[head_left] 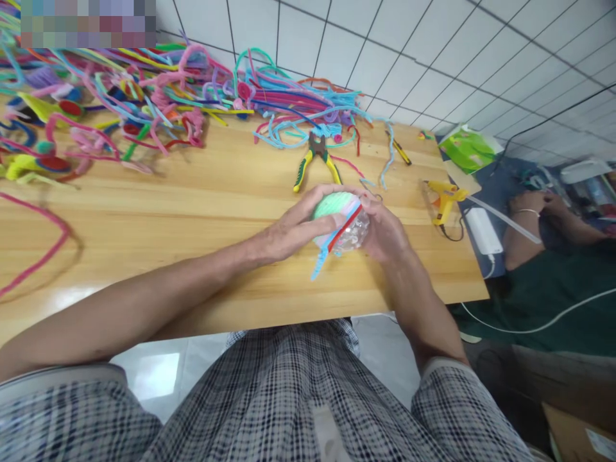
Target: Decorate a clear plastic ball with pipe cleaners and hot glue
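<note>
Between my two hands is a clear plastic bottle piece (353,235), partly wrapped in mint-green, blue and red pipe cleaners. My left hand (308,221) wraps round its green side, with the thumb pressed along the blue band. On the clear side, my right hand (385,224) grips it, fingertips near the top end of the red pipe cleaner (347,226). A light blue pipe cleaner end (318,264) sticks out below, toward me. Just beyond my hands lie pliers (317,157) with yellow and green handles, their jaws pointing away.
A big tangle of coloured pipe cleaners (144,90) covers the back left. A yellow glue gun (447,197) sits at the right edge, beside a white power strip (484,231). A yellow utility knife (402,153) lies further back. Another person's arm (524,224) is at the far right.
</note>
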### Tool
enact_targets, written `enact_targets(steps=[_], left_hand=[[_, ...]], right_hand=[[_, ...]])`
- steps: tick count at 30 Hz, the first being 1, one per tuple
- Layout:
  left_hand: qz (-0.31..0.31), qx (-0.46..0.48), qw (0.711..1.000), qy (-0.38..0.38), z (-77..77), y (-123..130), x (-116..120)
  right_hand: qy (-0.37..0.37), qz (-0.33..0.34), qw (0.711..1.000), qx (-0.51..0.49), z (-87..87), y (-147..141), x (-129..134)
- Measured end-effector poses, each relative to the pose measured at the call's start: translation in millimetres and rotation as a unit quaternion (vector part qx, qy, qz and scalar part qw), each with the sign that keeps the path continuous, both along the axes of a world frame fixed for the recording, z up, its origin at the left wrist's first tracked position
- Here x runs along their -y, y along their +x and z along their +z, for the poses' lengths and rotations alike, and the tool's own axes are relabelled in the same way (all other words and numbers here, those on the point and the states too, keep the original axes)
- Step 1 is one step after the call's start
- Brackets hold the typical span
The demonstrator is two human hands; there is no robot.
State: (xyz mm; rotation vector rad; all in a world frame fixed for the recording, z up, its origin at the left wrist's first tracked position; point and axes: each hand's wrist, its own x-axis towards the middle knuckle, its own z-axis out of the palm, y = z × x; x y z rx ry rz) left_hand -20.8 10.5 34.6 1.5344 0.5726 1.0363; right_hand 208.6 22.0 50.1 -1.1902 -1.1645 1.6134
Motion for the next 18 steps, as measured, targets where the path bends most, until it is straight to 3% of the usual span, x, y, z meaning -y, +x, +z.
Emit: enact_targets(steps=[6,10,13,18], left_hand=[[0.035,-0.100,0.994,0.008,12.8,0,0],[0.019,-0.108,0.994,0.020,18.9,-1,0],[0.016,-0.096,0.995,0.013,16.3,-1,0],[0.060,-0.062,0.996,-0.008,7.7,3,5]], right_hand=[[0.092,-0.042,0.995,0.017,-3.7,-3,5],[0.153,-0.029,0.987,0.040,-3.4,-7,12],[0.179,-0.019,0.982,0.055,1.2,-10,17],[0.196,-0.020,0.979,0.041,12.5,-13,22]])
